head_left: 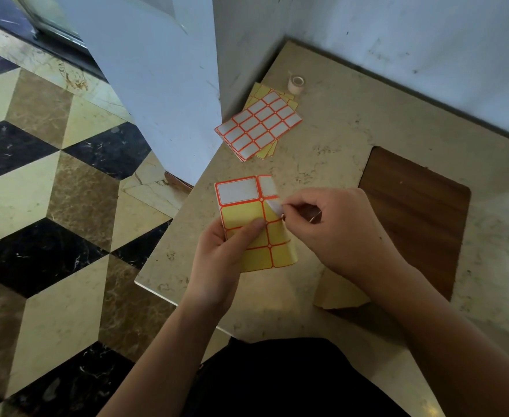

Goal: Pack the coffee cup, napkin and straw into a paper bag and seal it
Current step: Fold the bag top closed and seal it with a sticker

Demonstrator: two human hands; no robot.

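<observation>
My left hand [226, 245] grips a yellow label sheet [277, 254] with orange-red borders, thumb pressed across its middle. One white label is left whole at the sheet's top left. My right hand [337, 230] pinches the lifted corner of a white label [272, 204] at the sheet's upper right, partly peeled away. A tan paper bag [341, 294] lies flat on the table under my right forearm, mostly hidden. No coffee cup, napkin or straw is visible.
A stack of label sheets [259, 126] lies further back on the beige marble table [337, 139], with a small roll of tape [295, 84] behind it. A dark wooden inset [421, 206] sits to the right. White walls close the back; patterned floor lies left.
</observation>
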